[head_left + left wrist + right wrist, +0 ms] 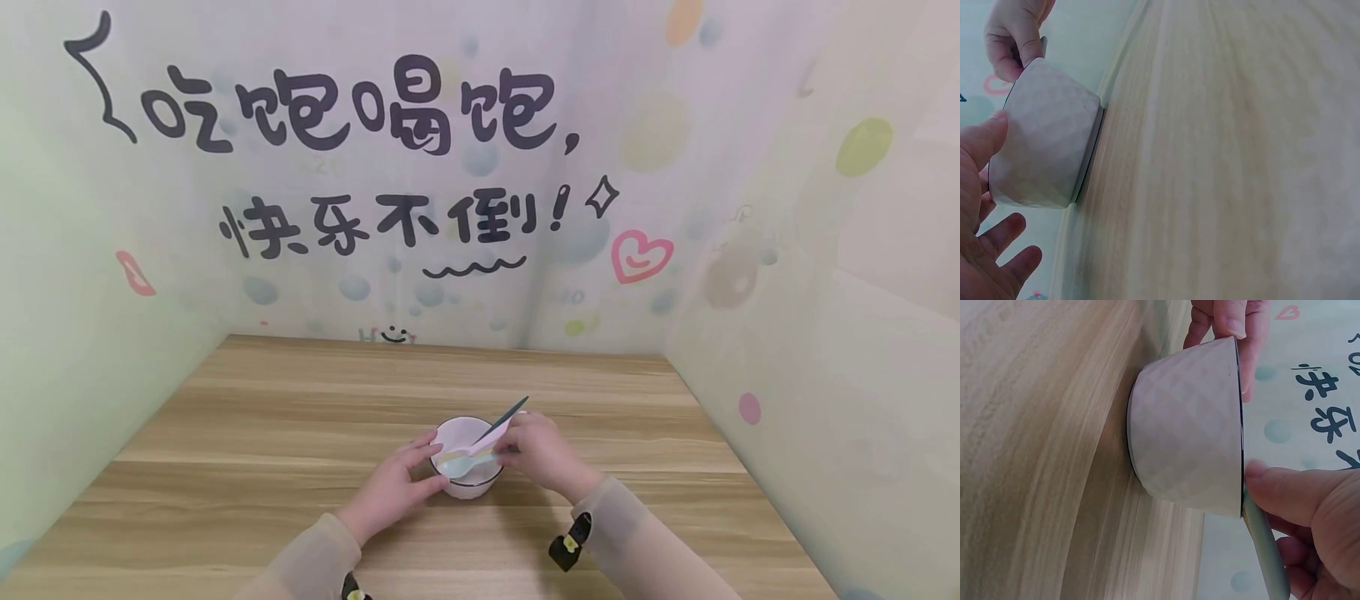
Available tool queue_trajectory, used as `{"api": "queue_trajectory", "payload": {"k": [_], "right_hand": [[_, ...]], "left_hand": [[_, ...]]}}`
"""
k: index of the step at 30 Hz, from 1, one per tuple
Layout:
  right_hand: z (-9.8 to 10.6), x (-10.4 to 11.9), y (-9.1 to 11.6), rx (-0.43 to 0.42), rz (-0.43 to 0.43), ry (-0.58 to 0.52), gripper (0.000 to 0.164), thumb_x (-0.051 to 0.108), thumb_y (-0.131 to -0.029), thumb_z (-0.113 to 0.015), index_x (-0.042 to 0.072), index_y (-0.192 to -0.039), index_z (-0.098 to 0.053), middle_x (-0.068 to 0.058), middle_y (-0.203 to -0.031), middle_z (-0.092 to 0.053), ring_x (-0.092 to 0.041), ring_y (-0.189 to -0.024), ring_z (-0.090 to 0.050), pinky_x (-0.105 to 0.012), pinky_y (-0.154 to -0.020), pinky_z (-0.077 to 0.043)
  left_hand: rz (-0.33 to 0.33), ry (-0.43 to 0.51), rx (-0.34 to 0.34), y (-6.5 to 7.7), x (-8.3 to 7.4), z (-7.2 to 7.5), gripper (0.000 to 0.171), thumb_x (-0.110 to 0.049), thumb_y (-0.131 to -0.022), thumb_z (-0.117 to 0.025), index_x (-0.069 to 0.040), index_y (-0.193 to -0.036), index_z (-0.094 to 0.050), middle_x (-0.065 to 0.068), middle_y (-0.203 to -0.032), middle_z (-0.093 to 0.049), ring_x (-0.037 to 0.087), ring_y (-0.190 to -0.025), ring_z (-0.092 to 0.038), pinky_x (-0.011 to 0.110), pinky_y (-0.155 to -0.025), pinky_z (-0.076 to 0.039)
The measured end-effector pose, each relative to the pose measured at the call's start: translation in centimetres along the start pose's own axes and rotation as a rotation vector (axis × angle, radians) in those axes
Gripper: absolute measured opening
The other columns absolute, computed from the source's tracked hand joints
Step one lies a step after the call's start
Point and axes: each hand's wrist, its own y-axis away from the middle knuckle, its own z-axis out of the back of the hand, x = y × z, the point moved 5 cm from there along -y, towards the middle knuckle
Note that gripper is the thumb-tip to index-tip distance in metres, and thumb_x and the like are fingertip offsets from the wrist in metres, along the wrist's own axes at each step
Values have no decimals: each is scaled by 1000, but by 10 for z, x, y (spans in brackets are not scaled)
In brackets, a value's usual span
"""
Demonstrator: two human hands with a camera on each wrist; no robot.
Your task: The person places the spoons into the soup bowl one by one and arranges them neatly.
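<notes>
A white bowl with a dark rim stands upright on the table; its faceted outer wall shows in both wrist views. My left hand holds it at the left, thumb against the near side and fingers at the rim, with two fingers spread apart from it in the left wrist view. Several spoons lean in the bowl: a light blue spoon, a pink one, a yellowish one and a dark teal handle. At the right rim my right hand pinches the light blue handle. Whether it also holds other handles is hidden.
The wood-grain table runs back to a pale printed wall with dark lettering. Side walls border it at left and right. Dark straps sit on the wrists.
</notes>
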Motion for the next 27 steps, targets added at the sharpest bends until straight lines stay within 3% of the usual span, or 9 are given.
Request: {"api": "queue_trajectory", "payload": {"k": [27], "right_hand": [[4, -2, 9, -47, -31, 15, 12, 21, -74, -83, 21, -84, -77, 13, -81, -59, -9, -78, -49, -29, -70, -40]], "left_hand": [[-11, -24, -10, 0, -3, 1, 56, -34, -83, -75, -3, -128, -61, 8, -147, -45, 36, -136, -37, 54, -109, -31]]}}
